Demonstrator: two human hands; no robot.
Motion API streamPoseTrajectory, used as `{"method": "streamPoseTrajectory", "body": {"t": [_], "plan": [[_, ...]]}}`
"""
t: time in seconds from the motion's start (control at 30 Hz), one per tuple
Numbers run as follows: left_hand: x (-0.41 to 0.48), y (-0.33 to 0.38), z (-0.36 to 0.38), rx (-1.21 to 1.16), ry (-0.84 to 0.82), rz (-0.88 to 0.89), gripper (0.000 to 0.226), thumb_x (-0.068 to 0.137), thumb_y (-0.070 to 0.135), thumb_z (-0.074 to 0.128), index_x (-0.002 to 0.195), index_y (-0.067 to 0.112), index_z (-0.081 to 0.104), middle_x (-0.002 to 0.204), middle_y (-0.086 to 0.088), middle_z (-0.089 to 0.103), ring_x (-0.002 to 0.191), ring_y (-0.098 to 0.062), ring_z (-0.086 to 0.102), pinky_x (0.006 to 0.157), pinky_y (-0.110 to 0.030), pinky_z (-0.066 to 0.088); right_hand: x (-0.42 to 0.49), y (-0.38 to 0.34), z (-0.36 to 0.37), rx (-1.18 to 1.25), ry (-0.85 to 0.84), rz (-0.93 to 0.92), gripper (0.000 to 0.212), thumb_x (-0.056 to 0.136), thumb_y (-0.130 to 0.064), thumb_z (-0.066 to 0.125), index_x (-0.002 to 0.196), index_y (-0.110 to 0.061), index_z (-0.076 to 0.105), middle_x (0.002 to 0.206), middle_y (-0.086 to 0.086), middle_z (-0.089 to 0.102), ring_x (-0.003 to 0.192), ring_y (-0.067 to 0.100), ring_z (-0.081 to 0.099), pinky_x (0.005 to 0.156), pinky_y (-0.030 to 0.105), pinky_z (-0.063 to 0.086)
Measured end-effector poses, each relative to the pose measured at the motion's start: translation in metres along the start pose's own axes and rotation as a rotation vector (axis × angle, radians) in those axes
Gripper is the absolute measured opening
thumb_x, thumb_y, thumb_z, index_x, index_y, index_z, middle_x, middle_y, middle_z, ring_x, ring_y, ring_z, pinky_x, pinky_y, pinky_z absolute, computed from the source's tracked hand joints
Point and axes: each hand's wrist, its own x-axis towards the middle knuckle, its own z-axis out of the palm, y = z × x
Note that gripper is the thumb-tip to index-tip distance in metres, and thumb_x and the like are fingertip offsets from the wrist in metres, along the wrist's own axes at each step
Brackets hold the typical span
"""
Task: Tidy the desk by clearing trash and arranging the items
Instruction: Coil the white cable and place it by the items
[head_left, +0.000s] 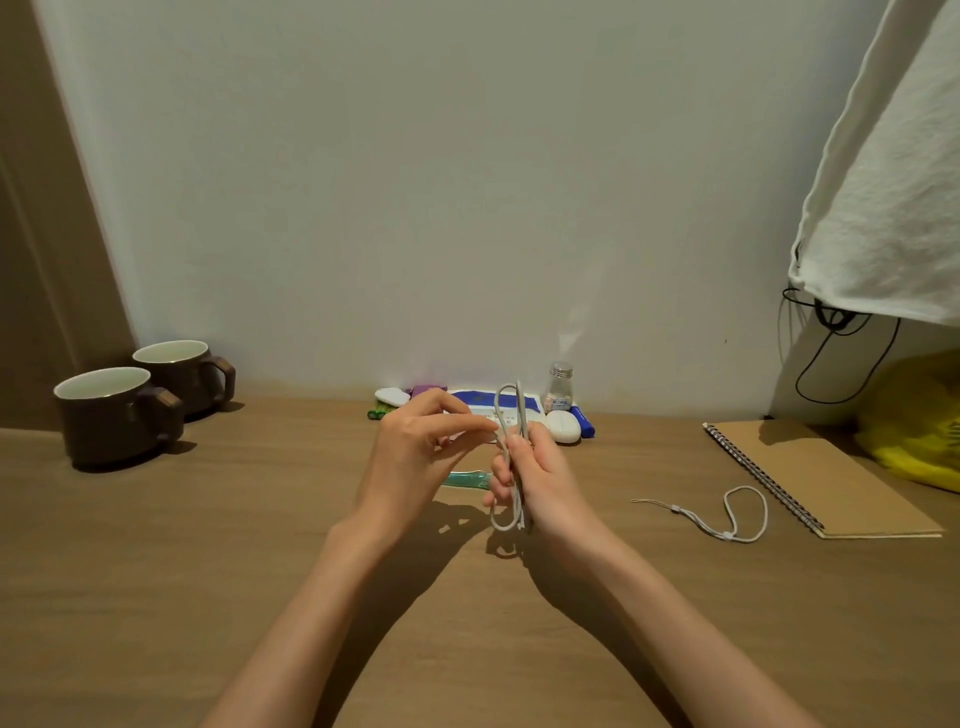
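A grey cable (509, 410), folded into long loops, stands upright above the middle of the wooden desk (208, 545). My right hand (540, 483) is closed around the middle of the bundle, with loops sticking out above and below the fist. My left hand (421, 441) pinches a strand of the same cable at its fingertips, just left of the bundle. A teal packet (467, 479) lies on the desk, partly hidden behind my hands.
Two dark mugs (119, 415) stand at the back left. Along the wall lie a blue-and-white packet (488, 401), a small bottle (559, 389), white cases (563, 427) and a blue marker (584, 422). A white lanyard (737, 514), spiral notebook (821, 478) and yellow bag (919, 431) are on the right.
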Motion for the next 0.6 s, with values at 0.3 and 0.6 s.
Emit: {"method": "streamPoseTrajectory", "body": {"t": [0.3,0.6], "plan": [[0.004,-0.002,-0.012,-0.077,0.173,-0.132,0.014,0.081,0.015,0.070,0.094,0.014,0.076,0.084,0.000,0.070,0.074,-0.006,0.061,0.061,-0.005,0.040,-0.001,-0.003,-0.007,-0.224,-0.034,-0.001,0.027,0.103,-0.031,0.030,0.100,-0.016,0.053,0.068,-0.004,0.036,0.057,0.007,0.035,0.053,0.020,0.033],[0.003,-0.004,-0.018,-0.017,0.210,-0.081,0.021,0.082,0.024,0.065,0.099,0.015,0.075,0.083,0.000,0.067,0.068,0.000,0.051,0.060,-0.005,0.036,-0.003,-0.005,-0.012,-0.069,-0.297,0.070,0.034,0.102,-0.027,0.035,0.108,-0.013,0.066,0.067,-0.006,0.039,0.058,0.006,0.037,0.057,0.019,0.036]]}}
